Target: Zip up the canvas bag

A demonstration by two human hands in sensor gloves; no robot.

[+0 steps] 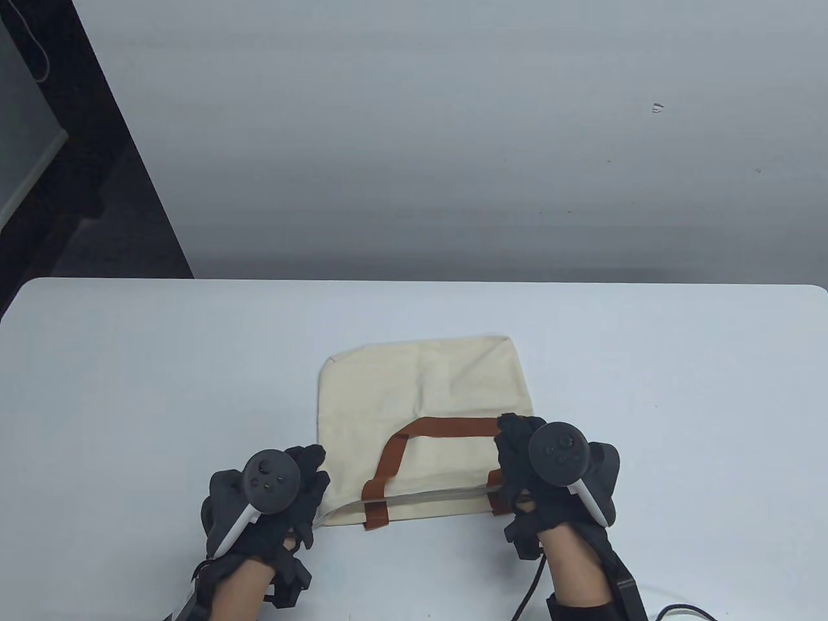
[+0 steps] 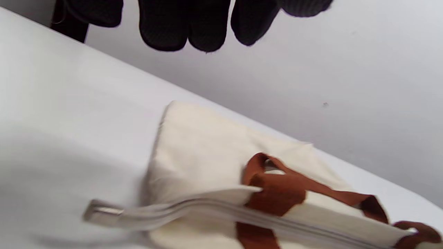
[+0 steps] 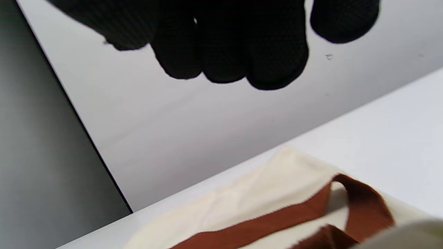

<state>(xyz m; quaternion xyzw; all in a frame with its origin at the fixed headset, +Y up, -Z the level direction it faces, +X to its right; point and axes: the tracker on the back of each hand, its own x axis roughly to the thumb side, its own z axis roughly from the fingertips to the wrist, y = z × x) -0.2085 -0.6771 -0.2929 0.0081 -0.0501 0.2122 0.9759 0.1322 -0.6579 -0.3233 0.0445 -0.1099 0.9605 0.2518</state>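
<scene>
A cream canvas bag (image 1: 420,414) with brown handles (image 1: 446,428) lies flat on the white table (image 1: 129,388), its mouth toward the near edge. A grey zipper (image 1: 420,497) runs along the mouth; in the left wrist view its end tab (image 2: 104,211) sticks out past the bag's (image 2: 200,155) corner. My left hand (image 1: 304,472) is beside the bag's near left corner; its fingers (image 2: 187,27) hang free above the bag and hold nothing. My right hand (image 1: 517,453) is over the near right corner and handle; its fingers (image 3: 235,45) are loosely curled above the bag (image 3: 263,193), holding nothing.
A grey wall (image 1: 453,162) stands behind the table's far edge. A dark gap (image 1: 77,162) lies to the far left. A cable (image 1: 537,582) trails from my right wrist at the near edge. Bare table surrounds the bag on both sides.
</scene>
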